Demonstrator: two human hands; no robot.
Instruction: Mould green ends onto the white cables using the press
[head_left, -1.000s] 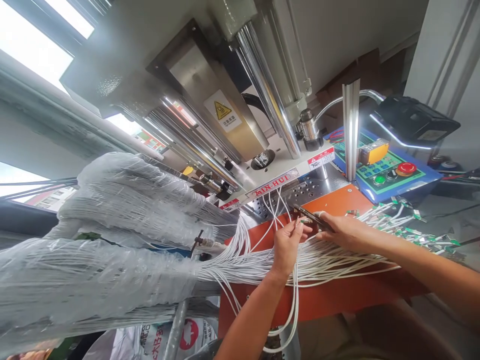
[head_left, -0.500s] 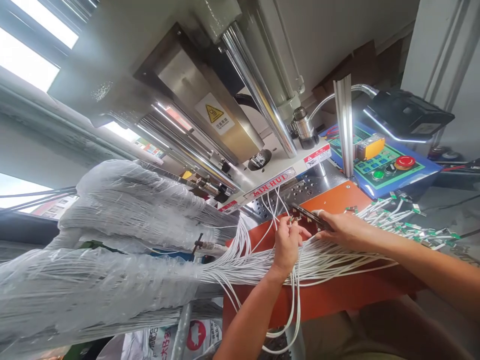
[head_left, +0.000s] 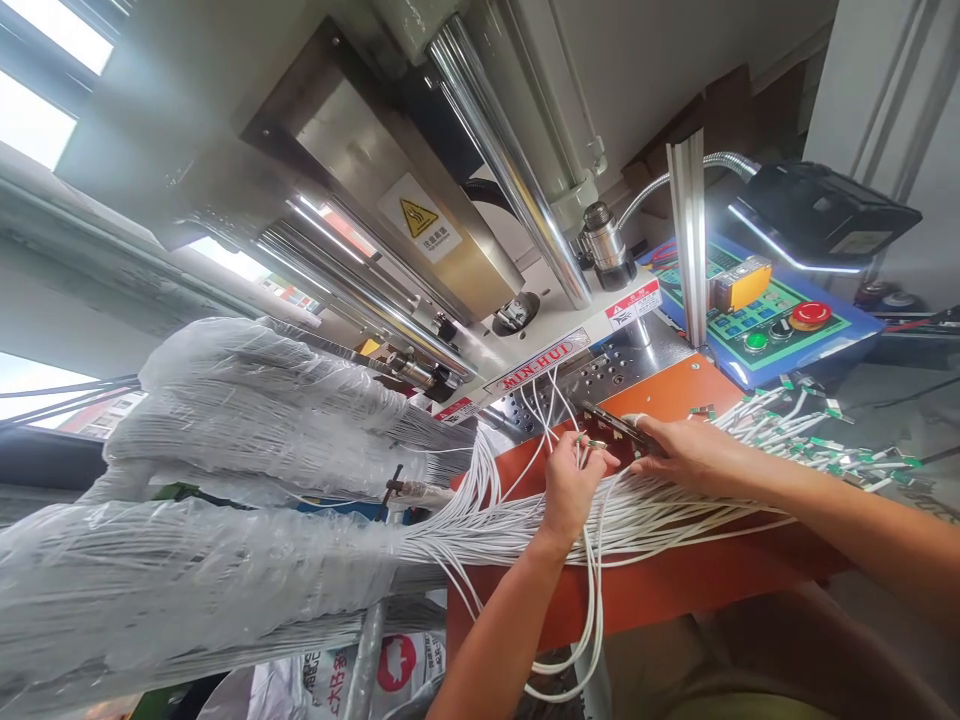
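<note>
Left hand pinching small wire terminal; right hand clenching dark metal strip, long axis aiming at terminal, over orange table.

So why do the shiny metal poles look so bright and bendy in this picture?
In the head view, light glares white along the chrome rods, the wide view seems to tilt and bend the machine, and the window is washed out white.

a thick sheaf of white insulated wires runs flat and sideways, some strands looping loosely downward. the left hand pinches a small metal terminal; the right hand grips a slim dark flat strip.
</note>
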